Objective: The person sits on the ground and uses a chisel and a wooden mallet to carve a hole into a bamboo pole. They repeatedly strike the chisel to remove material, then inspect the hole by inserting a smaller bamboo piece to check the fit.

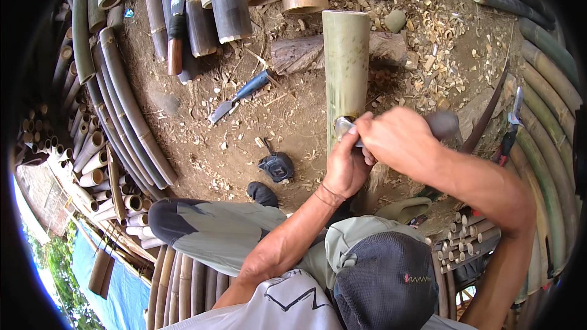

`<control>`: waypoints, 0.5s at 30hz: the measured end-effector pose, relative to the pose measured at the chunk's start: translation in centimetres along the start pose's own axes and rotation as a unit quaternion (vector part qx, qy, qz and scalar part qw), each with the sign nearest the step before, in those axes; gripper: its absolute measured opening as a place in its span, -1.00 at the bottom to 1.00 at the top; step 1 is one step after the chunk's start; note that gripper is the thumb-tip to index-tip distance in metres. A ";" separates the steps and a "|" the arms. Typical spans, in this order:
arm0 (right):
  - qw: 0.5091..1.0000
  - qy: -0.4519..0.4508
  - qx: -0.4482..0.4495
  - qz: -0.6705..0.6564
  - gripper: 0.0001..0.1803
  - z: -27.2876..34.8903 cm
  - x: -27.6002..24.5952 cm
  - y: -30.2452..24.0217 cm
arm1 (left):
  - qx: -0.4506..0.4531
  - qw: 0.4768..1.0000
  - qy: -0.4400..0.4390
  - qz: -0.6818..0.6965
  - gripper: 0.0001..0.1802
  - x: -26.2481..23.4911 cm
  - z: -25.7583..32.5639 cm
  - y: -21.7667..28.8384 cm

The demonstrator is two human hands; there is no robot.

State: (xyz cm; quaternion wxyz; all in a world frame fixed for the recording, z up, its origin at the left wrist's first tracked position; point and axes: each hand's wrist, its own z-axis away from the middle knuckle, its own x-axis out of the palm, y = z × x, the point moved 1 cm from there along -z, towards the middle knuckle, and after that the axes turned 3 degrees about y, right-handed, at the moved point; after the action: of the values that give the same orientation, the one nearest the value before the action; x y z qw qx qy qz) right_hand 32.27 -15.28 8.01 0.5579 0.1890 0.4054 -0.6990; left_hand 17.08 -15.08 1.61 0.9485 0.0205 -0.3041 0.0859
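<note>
A pale green bamboo section (345,64) lies pointing away from me, its far end resting on a short log (296,54). My left hand (345,168) is closed around the section's near end, thumb up against a small metal tool (341,126). My right hand (397,140) is closed over that tool from the right and presses it against the bamboo's near end. Most of the tool is hidden under the fingers. My grey-trousered knee (208,226) sits below the hands.
A blue-handled chisel (241,95) and a black tape measure (276,167) lie on the dirt to the left. A machete (176,30) rests on bamboo poles (229,0) at the back. A curved sickle (489,110) and pliers (510,128) lie right. More poles and wood chips ring the spot.
</note>
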 end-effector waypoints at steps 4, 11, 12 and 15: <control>0.994 -0.098 -0.034 0.024 -0.93 -3.2 -2.3 0.7 | -0.026 0.997 0.022 0.066 -0.63 1.2 -0.3 0.3; 0.836 0.181 0.231 -0.463 -0.69 5.3 8.1 -2.8 | 0.043 0.683 0.091 -0.723 -0.61 3.0 -0.4 1.5; 0.870 0.139 0.229 -0.413 -0.69 4.9 7.4 -2.6 | 0.045 0.742 0.059 -0.666 -0.60 3.4 0.0 2.7; 0.949 0.019 0.179 -0.257 -0.69 3.3 2.3 -1.7 | 0.023 0.884 0.061 -0.463 -0.59 2.0 0.4 2.9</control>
State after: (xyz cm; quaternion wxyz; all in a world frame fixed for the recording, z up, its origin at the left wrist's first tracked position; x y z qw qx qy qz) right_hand 30.55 -19.25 8.95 0.3084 0.1882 0.3192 -0.8761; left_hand 17.96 -11.94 3.03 0.8964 0.1752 -0.2000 -0.3546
